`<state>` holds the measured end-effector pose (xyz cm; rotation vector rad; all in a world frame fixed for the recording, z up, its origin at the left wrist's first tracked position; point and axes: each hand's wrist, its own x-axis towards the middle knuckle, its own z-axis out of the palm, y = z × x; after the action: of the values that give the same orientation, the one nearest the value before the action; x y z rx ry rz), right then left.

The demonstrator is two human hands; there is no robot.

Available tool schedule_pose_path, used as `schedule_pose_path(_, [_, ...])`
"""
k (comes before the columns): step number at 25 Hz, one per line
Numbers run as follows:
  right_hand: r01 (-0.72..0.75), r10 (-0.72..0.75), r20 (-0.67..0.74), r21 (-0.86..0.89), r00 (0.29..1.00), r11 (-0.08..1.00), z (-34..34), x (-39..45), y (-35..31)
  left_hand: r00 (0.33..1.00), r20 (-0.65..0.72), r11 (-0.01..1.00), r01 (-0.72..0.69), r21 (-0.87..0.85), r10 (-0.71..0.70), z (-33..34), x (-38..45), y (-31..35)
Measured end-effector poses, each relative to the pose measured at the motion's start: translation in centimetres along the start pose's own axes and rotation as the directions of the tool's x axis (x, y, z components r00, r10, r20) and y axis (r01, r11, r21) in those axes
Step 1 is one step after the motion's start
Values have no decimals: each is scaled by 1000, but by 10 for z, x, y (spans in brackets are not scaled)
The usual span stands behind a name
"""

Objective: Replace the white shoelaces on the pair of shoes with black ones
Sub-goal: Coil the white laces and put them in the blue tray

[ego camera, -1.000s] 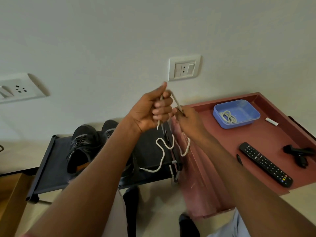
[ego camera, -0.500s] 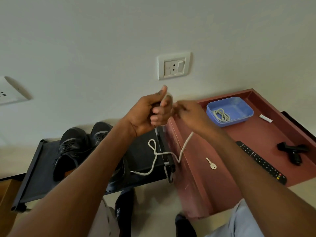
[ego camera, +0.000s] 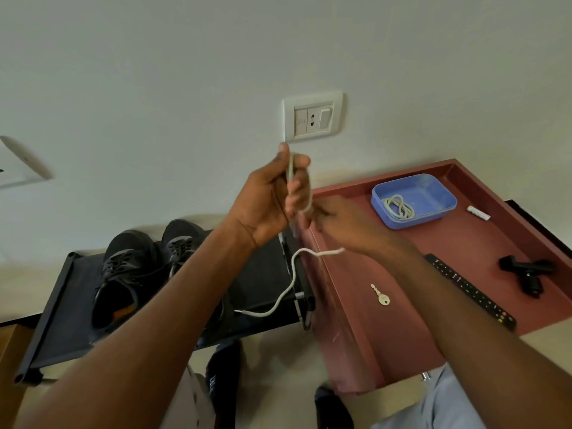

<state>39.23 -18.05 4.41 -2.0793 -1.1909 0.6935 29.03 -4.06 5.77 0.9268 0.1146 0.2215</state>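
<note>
- Writing: none readable; remote control (ego camera: 470, 294) buttons too small to read, small white tube (ego camera: 478, 212) label blurred.
- Left hand (ego camera: 269, 202) raised in front of wall, thumb pointing up, fingers curled round white shoelace (ego camera: 289, 283); lace wound over the fingers, one end sticking up past the thumb tip.
- Right hand (ego camera: 337, 222) just beside left hand, fingertips meeting it, pinching the same lace at the wrap; exact finger placement blurred.
- Loose part of white shoelace hangs below both hands, curves down over the black rack (ego camera: 55, 308), free end near the rack's front edge.
- Pair of black shoes (ego camera: 139, 267) sits on black rack, left of the hands, toes toward wall, black laces in them.
- Second white lace (ego camera: 399, 207) coiled inside blue tray (ego camera: 439, 209) on the red-brown table (ego camera: 356, 335), right of the hands.
- Key (ego camera: 381, 296) lies on table, between hands and remote control.
- Black object (ego camera: 526, 272) at table's right edge, kind unclear.
- Wall socket plate (ego camera: 313, 118) above the hands.
</note>
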Motion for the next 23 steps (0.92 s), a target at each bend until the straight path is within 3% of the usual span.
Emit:
schedule_pose_path(1, [-4,-6,178,54,984,999,4,-6,-3,995,-86,998,-60,-13,59,-3,4,1])
schedule_pose_path(2, [4,-59,268,202,962,979,2,-11,-8,971,-202,983,-97,158,128,-8,6,2])
schedule_pose_path(3, [23,-124,233,391,965,920,-4,-13,-10,941,-270,886,-60,460,204,-15,7,2])
schedule_pose_path(4, [63,-139,92,563,986,824,-13,-12,-9,941,-263,723,28,690,215,-19,7,1])
schedule_pose_path(5, [112,-78,-81,665,994,739,-22,-6,-5,969,-214,615,95,783,123,-20,6,-2])
schedule_pose_path(6, [145,7,-221,662,975,735,-28,0,0,988,-151,630,131,765,-23,-14,2,-4])
schedule_pose_path(7, [144,53,-324,554,945,820,-30,4,7,989,-59,733,142,665,-138,-8,1,-5])
schedule_pose_path(8, [99,30,-357,337,934,936,-27,6,13,986,35,870,125,478,-160,-2,2,-2])
schedule_pose_path(9, [43,-8,-256,133,967,990,-20,4,15,990,92,970,81,230,-104,1,3,0])
schedule_pose_path(10, [14,-14,-62,2,998,1000,-9,-1,15,997,79,999,20,33,-22,2,5,3])
schedule_pose_path(11, [-4,6,141,-9,990,1000,-2,-9,10,999,27,997,-40,-59,42,2,6,5])
schedule_pose_path(12, [-8,-15,275,84,961,996,0,-15,4,994,-54,996,-92,19,93,-1,7,7])
schedule_pose_path(13, [-1,-75,290,253,954,967,-4,-17,-1,982,-134,956,-95,279,136,-5,8,6])
schedule_pose_path(14, [21,-123,200,448,972,894,-11,-16,-2,973,-169,811,-30,584,158,-8,7,4])
schedule_pose_path(15, [57,-110,49,617,993,785,-22,-13,-3,979,-161,651,40,758,127,-8,6,0])
schedule_pose_path(16, [101,-38,-106,702,994,705,-31,-7,1,991,-130,596,80,799,41,-3,4,-5])
schedule_pose_path(17, [140,30,-234,673,972,726,-36,-1,7,995,-79,666,96,740,-56,1,4,-8])
schedule_pose_path(18, [145,47,-341,515,939,845,-34,4,15,993,0,811,100,577,-122,6,5,-8])
schedule_pose_path(19, [110,-9,-372,251,928,962,-29,6,21,990,63,944,99,314,-124,9,6,-7])
schedule_pose_path(20, [91,-82,-274,18,958,996,-18,5,24,994,81,996,73,53,-77,9,9,-6])
schedule_pose_path(21, [116,-128,-108,-109,986,987,-7,-1,23,999,34,996,19,-86,-16,7,12,-5])
schedule_pose_path(22, [154,-149,44,-113,988,982,-1,-6,19,998,-58,998,-41,-44,39,4,16,-5])
schedule_pose_path(23, [179,-173,121,-41,977,983,-1,-11,13,982,-162,982,-63,177,92,2,19,-7])
